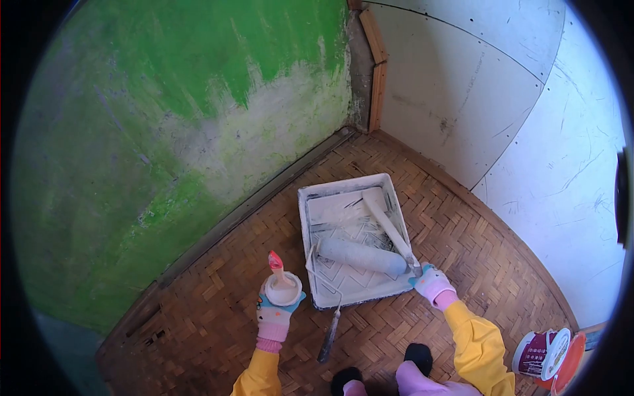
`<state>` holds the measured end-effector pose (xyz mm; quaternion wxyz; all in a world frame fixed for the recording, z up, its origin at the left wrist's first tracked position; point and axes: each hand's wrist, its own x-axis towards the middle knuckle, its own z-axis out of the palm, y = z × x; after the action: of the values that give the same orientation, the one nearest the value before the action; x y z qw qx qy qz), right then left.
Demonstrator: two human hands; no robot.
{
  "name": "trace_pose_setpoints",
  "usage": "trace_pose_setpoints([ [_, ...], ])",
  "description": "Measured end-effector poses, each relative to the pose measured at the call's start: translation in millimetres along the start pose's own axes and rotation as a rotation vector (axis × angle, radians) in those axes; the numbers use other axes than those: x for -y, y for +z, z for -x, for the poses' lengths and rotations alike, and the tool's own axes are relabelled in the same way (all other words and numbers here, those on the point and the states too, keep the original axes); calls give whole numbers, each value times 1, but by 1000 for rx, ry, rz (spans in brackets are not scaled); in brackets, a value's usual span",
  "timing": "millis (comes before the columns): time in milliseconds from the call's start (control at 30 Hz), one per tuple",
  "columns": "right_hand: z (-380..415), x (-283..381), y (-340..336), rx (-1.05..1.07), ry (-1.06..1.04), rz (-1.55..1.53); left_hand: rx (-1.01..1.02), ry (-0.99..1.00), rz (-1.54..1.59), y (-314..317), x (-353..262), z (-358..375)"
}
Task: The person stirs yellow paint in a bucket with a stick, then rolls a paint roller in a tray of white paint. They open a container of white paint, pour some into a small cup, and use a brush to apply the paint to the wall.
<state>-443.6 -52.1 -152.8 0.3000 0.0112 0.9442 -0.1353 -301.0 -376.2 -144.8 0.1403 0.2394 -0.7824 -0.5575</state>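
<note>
My left hand (274,315), in a white and blue glove with a pink cuff, is closed around a small white tub (295,295). A small brush (276,263) with a red end stands tilted in the tub. My right hand (432,284), gloved alike, is at the near right corner of the paint tray (354,301). Its fingers are closed at the dark lower end of a long, paint-coated paintbrush (388,224), whose broad end lies in the tray. Across the tray rests a paint roller (362,256), its handle (328,338) sticking out over the near edge.
A green, patchily whitened wall (198,125) rises on the left, pale panels (456,99) on the right. Woven matting (218,310) covers the floor. A maroon and white bucket (533,354) and an orange bucket (573,362) are at the lower right. My feet (418,358) are close to the tray.
</note>
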Motion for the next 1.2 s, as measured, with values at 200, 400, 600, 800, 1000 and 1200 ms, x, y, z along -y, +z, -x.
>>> trace_pose_setpoints([
  [200,-1,-1,-16,15,-89,64,44,-29,206,2,34,-3],
  [400,-28,-5,-27,-123,-118,133,1,-261,740,2,4,6],
  [600,-20,10,-79,-186,-276,221,50,39,-161,-3,-2,10],
  [800,32,46,-60,-123,-404,408,31,-45,51,3,-13,9],
  [1000,40,42,-79,-194,-311,338,7,84,-138,4,-29,9],
  [1200,48,49,-88,-92,-319,355,-42,120,-178,5,-37,11],
])
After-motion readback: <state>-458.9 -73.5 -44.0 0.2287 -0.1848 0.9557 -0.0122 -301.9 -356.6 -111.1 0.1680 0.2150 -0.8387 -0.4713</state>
